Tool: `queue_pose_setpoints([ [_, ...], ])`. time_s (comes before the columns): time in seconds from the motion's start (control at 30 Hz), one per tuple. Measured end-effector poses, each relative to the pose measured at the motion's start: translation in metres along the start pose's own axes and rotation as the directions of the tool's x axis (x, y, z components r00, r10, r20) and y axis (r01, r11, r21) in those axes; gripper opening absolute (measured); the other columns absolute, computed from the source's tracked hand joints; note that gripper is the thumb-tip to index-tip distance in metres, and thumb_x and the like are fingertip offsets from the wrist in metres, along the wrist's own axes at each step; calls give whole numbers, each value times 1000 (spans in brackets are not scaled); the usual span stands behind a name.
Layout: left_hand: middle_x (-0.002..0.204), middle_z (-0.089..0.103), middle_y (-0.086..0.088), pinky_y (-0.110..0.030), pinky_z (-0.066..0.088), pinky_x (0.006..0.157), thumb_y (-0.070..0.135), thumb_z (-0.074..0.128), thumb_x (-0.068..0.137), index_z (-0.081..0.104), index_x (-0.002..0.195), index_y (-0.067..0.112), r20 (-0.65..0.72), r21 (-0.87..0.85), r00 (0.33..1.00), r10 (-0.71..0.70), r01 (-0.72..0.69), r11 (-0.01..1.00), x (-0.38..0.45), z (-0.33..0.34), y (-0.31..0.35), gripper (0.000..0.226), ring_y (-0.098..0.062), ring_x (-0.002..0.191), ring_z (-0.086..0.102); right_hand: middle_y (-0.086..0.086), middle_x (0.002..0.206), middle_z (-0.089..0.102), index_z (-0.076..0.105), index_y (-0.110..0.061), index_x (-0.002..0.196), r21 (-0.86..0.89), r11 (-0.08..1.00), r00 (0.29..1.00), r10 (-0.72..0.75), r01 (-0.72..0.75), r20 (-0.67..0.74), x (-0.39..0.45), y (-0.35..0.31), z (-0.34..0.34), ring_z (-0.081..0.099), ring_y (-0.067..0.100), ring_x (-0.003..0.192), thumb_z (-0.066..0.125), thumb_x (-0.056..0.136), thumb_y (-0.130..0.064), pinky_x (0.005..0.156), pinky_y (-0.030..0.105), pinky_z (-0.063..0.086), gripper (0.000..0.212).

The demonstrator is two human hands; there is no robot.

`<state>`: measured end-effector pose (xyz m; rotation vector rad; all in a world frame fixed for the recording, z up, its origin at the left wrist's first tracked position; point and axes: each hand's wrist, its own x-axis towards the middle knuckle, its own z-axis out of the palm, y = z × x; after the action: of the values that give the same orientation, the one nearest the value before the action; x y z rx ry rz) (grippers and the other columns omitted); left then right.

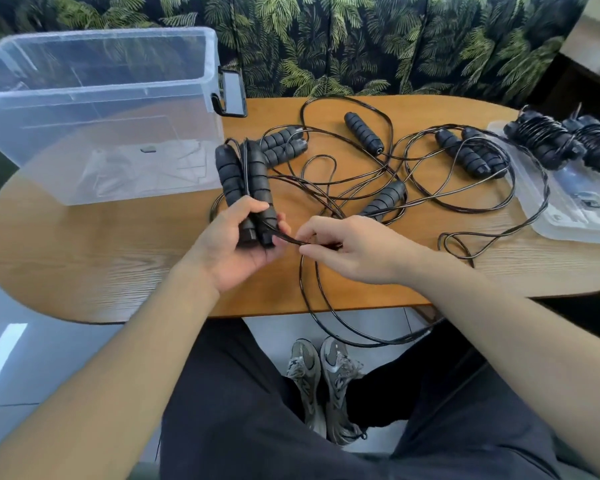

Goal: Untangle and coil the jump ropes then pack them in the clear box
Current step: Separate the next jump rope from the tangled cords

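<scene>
My left hand (236, 237) grips a pair of black ribbed jump rope handles (244, 178) held side by side and upright above the wooden table (118, 265). My right hand (347, 249) pinches the thin black cord (321, 317) coming from those handles; the cord loops down over the table's front edge toward my lap. Several more handles and tangled cords (364, 164) lie spread across the table's middle. Two coiled ropes (565, 142) rest on the clear lid (575, 216) at the right. The clear box (94, 109) stands open at the back left.
A dark phone (234, 93) leans against the box's right side. A leaf-patterned sofa (360, 39) runs behind the table. Below the front edge are my legs and grey shoes (326, 375) on the tiled floor.
</scene>
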<state>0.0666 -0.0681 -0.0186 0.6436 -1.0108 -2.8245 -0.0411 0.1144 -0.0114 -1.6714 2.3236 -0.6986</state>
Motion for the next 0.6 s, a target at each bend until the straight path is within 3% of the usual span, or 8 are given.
queue_pose_setpoints([
  [0.13, 94, 61, -16, -32, 56, 61, 7, 65, 84, 57, 112, 3, 75, 235, 987, -142, 121, 964, -12, -22, 12, 29, -26, 80, 65, -10, 79, 70, 64, -41, 115, -33, 994, 993, -107, 109, 48, 11, 13, -6, 63, 13, 69, 44, 100, -52, 66, 27, 50, 27],
  [0.3, 96, 69, -16, -35, 59, 59, 11, 64, 80, 61, 111, -1, 99, 562, 973, -207, 117, 819, -18, -35, 26, 33, -32, 76, 73, -10, 56, 57, 63, -33, 73, -237, 953, 981, -193, 188, 2, 33, 26, -9, 54, 10, 55, 37, 88, -81, 54, 28, 44, 57],
  [0.4, 79, 59, -14, -27, 47, 48, 15, 65, 76, 53, 105, 1, 189, 681, 933, -305, 99, 725, -17, -39, 32, 35, -24, 62, 63, -13, 50, 50, 58, -29, 65, -291, 945, 988, -155, 150, 3, 47, 24, -10, 50, 5, 50, 32, 77, -91, 51, 21, 32, 69],
  [0.47, 65, 54, -5, -22, 28, 43, 16, 63, 78, 48, 96, 6, 251, 752, 890, -381, 69, 655, -16, -38, 37, 26, -16, 54, 53, -13, 63, 61, 65, -26, 75, -310, 943, 991, -105, 125, 81, 57, 22, -12, 57, 10, 59, 30, 71, -94, 56, 22, 38, 76],
  [0.53, 60, 52, 1, -22, 17, 43, 14, 60, 82, 45, 96, 9, 264, 810, 869, -419, 37, 585, -15, -37, 42, 21, -13, 52, 48, -15, 80, 66, 66, -30, 91, -300, 946, 981, -74, 127, 181, 62, 19, -14, 60, 8, 73, 39, 79, -85, 67, 23, 45, 63],
  [0.6, 58, 55, 4, -23, 18, 44, 8, 56, 89, 44, 101, 13, 227, 890, 886, -404, -20, 456, -13, -35, 46, 18, -12, 53, 50, -21, 79, 58, 58, -34, 91, -246, 957, 958, -84, 155, 274, 65, 19, -19, 55, -2, 73, 55, 93, -54, 68, 17, 43, 20],
])
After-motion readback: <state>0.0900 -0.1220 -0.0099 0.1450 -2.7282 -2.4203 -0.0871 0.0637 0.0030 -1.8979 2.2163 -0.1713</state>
